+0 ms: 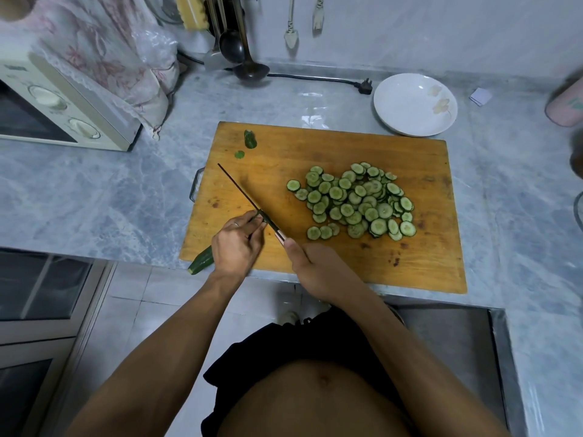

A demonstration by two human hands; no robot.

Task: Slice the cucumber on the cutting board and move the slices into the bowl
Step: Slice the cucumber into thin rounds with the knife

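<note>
Left hand fingers clamp the wet, slippery cucumber at lower left of the board; right hand grips the knife; hold firmly behind the blade

Bare arms and bare belly — black shorts, a ring on one finger.
</note>
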